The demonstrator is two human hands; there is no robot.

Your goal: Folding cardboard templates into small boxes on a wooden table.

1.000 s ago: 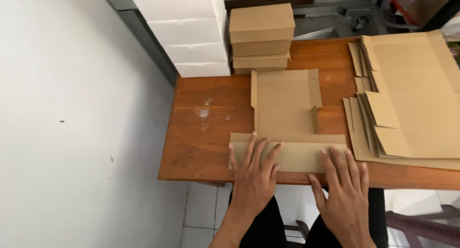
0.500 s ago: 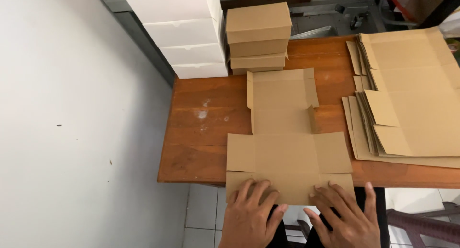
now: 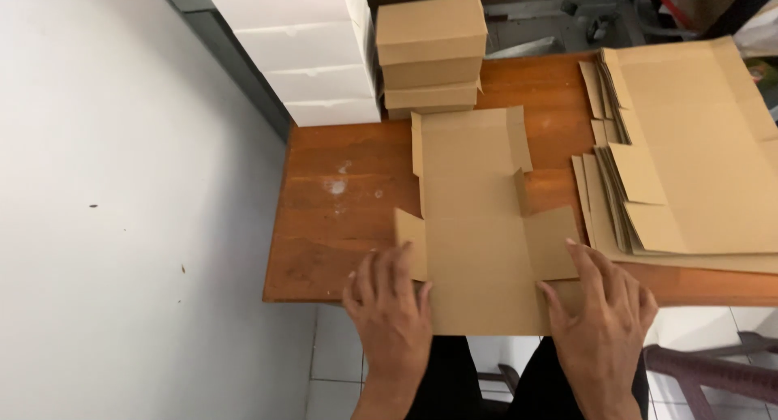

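Note:
A flat brown cardboard box blank (image 3: 478,225) lies on the wooden table (image 3: 340,225), its near end hanging over the front edge. My left hand (image 3: 391,310) presses on the blank's near left side flap, which is partly bent up. My right hand (image 3: 604,315) rests, fingers spread, on the near right flap. The far flaps of the blank stand slightly raised.
A stack of flat cardboard blanks (image 3: 689,152) covers the right of the table. Folded brown boxes (image 3: 429,55) are piled at the far edge, beside stacked white boxes (image 3: 300,47). A white wall (image 3: 121,201) runs along the left. A dark red plastic stool (image 3: 713,371) stands lower right.
The folded-over near panel has been opened out toward me. My hands slid back to the table's front edge, then moved apart onto the two side flaps, which are now turning inward.

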